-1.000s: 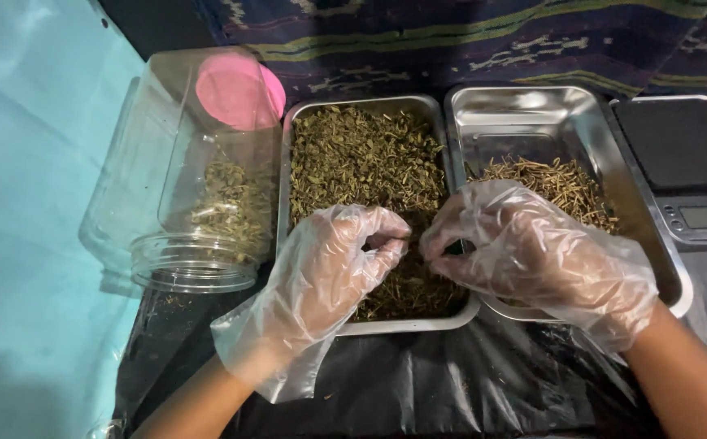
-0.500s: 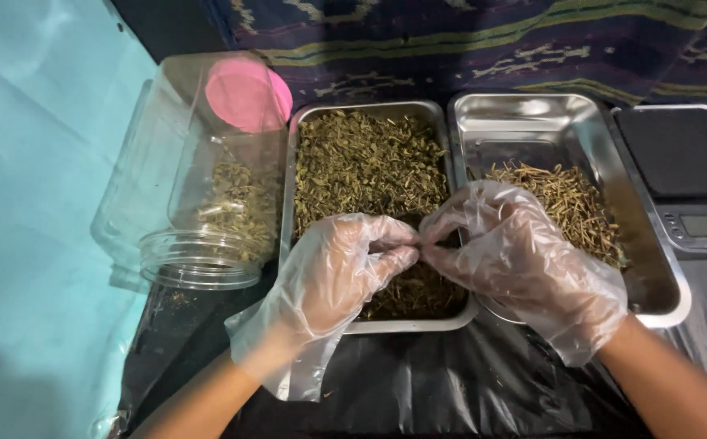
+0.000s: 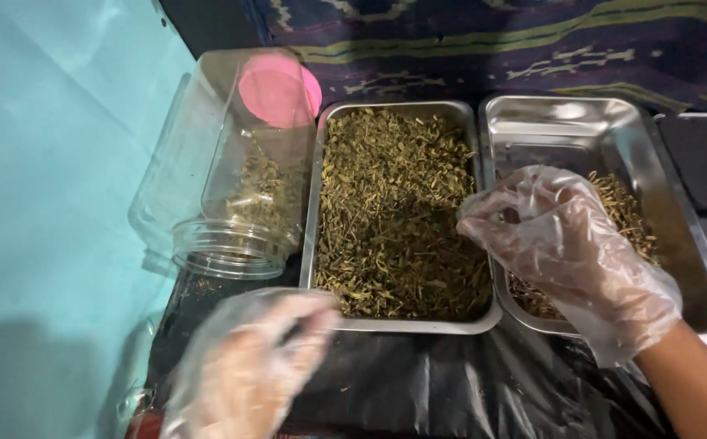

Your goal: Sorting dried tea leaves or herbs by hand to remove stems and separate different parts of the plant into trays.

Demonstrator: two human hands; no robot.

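While blurred, left hand, right hand hiding stems

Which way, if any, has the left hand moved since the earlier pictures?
Yes. The left hand has drawn back toward the person, off the herb-filled tray, and now lies blurred below its near-left corner.
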